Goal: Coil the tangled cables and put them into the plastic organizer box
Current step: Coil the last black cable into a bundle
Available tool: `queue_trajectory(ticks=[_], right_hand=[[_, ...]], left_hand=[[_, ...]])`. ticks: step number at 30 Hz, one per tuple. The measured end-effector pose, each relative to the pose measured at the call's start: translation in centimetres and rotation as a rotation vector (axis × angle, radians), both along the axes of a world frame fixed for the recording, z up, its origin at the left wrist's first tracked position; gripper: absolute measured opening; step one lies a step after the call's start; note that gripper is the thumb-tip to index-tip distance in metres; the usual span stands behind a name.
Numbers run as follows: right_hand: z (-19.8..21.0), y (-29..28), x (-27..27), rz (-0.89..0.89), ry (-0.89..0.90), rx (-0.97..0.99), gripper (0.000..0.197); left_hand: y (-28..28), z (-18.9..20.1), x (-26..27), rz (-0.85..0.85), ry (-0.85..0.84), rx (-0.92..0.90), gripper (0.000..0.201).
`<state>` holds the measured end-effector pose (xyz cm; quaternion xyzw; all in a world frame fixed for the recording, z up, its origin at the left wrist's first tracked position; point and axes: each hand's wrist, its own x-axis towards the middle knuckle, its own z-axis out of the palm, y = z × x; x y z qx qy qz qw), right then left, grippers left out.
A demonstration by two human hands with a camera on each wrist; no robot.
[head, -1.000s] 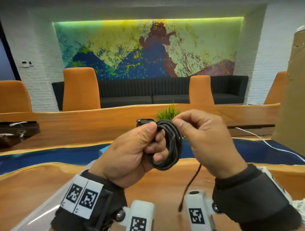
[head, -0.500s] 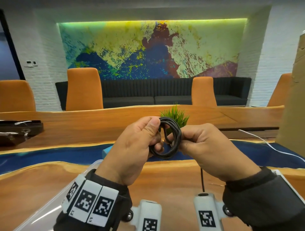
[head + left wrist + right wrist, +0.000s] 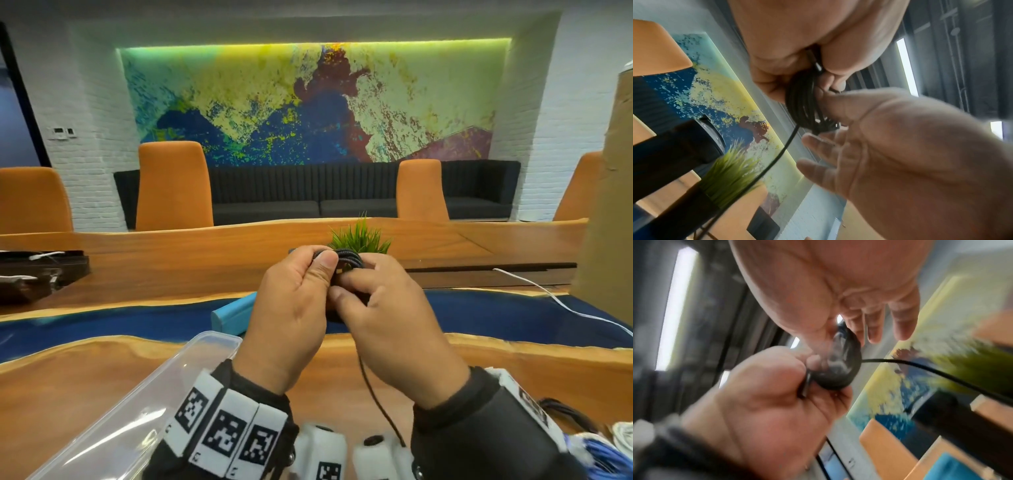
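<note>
A black braided cable (image 3: 349, 256) is wound into a small coil and held up over the wooden table, between both hands. My left hand (image 3: 325, 270) grips the coil (image 3: 803, 107) with thumb and curled fingers. My right hand (image 3: 346, 287) pinches the same coil (image 3: 840, 366) between thumb and forefinger, its other fingers loosely extended. The loose tail (image 3: 371, 387) hangs down between my wrists. The clear plastic organizer box (image 3: 191, 359) lies open at the lower left, below my left wrist. Most of the coil is hidden by my fingers in the head view.
A small green plant (image 3: 359, 236) stands just behind my hands. A light blue object (image 3: 233, 313) lies beyond the box. A white cable (image 3: 548, 294) trails at the right by a cardboard box (image 3: 613, 205). More tangled cables (image 3: 596, 452) sit at the bottom right.
The coil, earlier seen face-on as an open loop, has been turned and squeezed smaller. My right hand has closed in over it, and both hands now sit tighter together.
</note>
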<state>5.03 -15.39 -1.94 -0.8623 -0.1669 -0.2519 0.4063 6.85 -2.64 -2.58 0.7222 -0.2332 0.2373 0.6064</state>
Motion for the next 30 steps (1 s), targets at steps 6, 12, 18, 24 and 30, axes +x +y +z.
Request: queue_trajectory(ticks=[6,12,18,24,30], right_hand=[[0.3,-1.3,0.3,0.425,0.48,0.805,0.02],[1.3,-1.8,-0.5,0.31,0.301,0.564,0.029],[0.9,0.1,-1.3,0.296,0.174,0.32,0.035],[1.5,-3.0,0.1,0.267,0.351,0.554,0.037],[2.2,-5.8,0.9,0.421,0.388,0.89,0.026]], left_hand=[[2.1,0.4,0.6,0.007,-0.023,0.157,0.024],[2.5,0.6,0.8,0.002,-0.02,0.064,0.025],[1.0,0.2,0.3,-0.003,-0.044,0.002,0.027],[2.4,0.0,1.2,0.109,-0.107,0.19,0.027],[4.6,0.2,1.9,0.21,-0.059,0.29,0.03]])
